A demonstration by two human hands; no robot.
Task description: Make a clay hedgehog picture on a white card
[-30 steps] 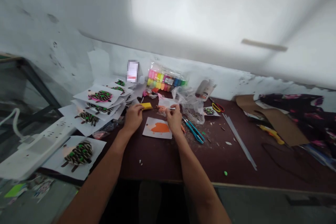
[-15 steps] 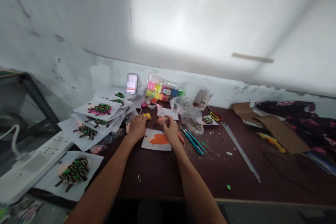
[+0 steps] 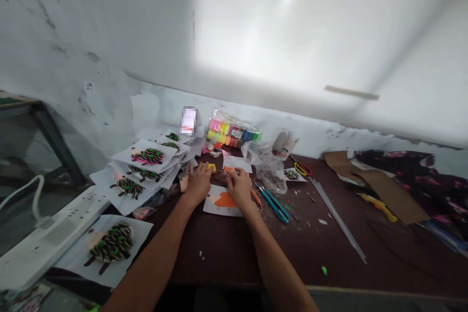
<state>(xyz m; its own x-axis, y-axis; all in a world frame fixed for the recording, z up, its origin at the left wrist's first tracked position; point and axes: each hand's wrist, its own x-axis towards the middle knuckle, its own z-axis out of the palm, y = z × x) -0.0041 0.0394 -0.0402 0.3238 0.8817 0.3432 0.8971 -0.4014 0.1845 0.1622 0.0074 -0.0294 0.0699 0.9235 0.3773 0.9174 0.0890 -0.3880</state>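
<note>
A white sheet with an orange hedgehog shape [image 3: 224, 200] lies on the table between my forearms. My left hand [image 3: 198, 184] rests palm down at its upper left, fingers reaching forward and slightly apart. By its fingertips is a yellow piece [image 3: 211, 168], and a peach-coloured piece [image 3: 183, 184] lies at its outer side. My right hand [image 3: 239, 186] covers the sheet's upper right corner. Its fingers are bent and pressed together at the edge of a small clear plastic packet [image 3: 221, 176], whose contents I cannot make out. An orange pen-like tool [image 3: 256, 197] lies beside this hand.
Finished hedgehog sheets [image 3: 146, 156] are stacked at left, above a white power strip [image 3: 54, 234]. Blue-handled pliers [image 3: 276, 205], a clear bag [image 3: 268, 165], scissors [image 3: 302, 169] and glue sticks [image 3: 338, 219] lie at right. Behind stands a coloured clay pack [image 3: 234, 132].
My right hand has lowered toward the table with the plastic packet, which hung raised between the hands before. My left hand stays beside the yellow piece. The view has shifted slightly.
</note>
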